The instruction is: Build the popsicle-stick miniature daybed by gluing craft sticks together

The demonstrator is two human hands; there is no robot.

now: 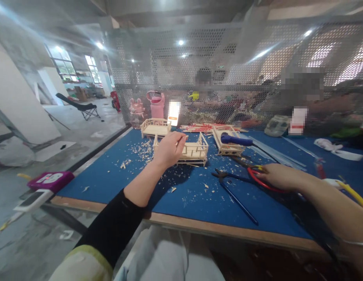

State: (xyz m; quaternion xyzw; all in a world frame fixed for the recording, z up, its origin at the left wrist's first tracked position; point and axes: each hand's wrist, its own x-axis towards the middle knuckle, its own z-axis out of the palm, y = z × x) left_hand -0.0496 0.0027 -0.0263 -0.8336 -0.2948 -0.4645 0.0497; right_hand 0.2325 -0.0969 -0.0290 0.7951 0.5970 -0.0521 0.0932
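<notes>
My left hand is above a small frame of thin wooden sticks, its fingertips pinched together. What those fingers hold, if anything, is too small to make out. At the right, my right hand grips the red loop handles of a pair of scissors, whose blades point up and left on the blue mat. Left of the scissors lie blue-handled pliers with their handles spread. A blue glue gun rests across another stick-built piece. A similar wooden piece stands at the back left.
Wood chips litter the blue mat. Red-tipped sticks and clear glue sticks lie toward the back. A lit phone and pink bottle stand before a perforated metal screen. A purple box sits at the left corner.
</notes>
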